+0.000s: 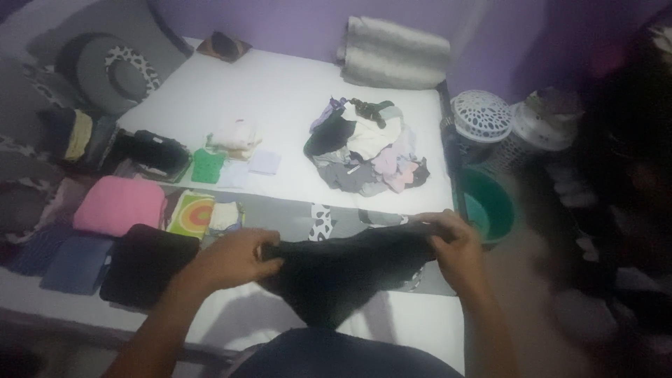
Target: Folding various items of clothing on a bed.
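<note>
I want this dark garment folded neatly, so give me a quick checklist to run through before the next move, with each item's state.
1. Left hand grips the black garment at its left edge: ok.
2. Right hand grips its right edge: ok.
3. Garment stretched flat between the hands: not ok, its lower part sags to a point.
4. Bare bed surface beyond it: ok.
5. Folded stacks, such as the pink one, clear of the garment: ok.
6. Unfolded clothes pile apart from it: ok.

The black garment (343, 269) hides the fingertips of both the left hand (234, 257) and the right hand (458, 248). At three o'clock, everything beyond the green basin (490, 203) smears into blur. The grey cushion (105, 66) at ten o'clock is cut off by the frame's edge.
</note>
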